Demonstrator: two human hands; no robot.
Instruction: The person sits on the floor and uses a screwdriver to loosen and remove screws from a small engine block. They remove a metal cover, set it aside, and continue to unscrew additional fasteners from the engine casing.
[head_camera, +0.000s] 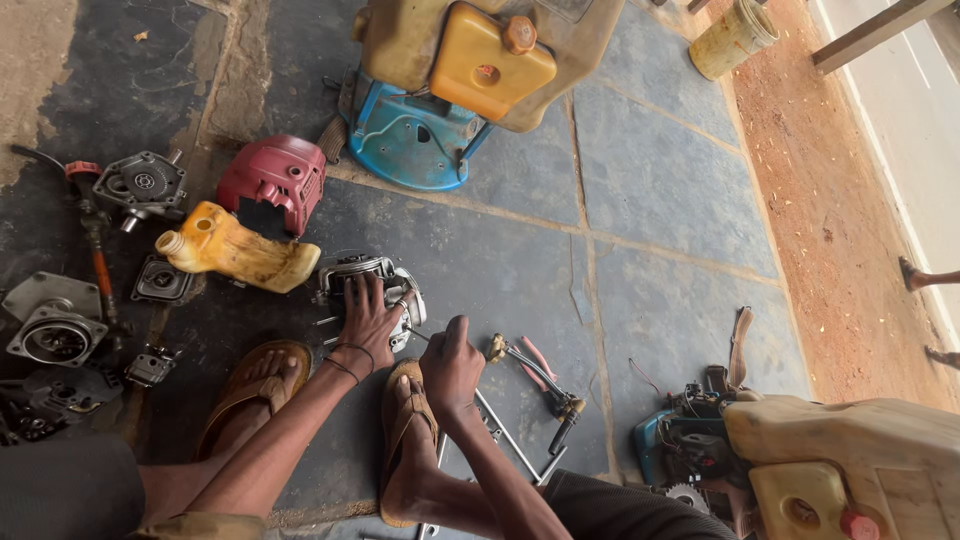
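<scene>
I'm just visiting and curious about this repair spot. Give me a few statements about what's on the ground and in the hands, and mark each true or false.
1. The left hand rests on a small metal engine. True.
2. The right hand is open and flat on the floor. False: it is closed in a fist around a thin tool.
3. A yellow plastic tank lies beside a red engine cover. True.
4. The person is barefoot. False: both feet wear brown sandals.
5. The pliers lie left of the engine. False: they lie right of the right hand.
</scene>
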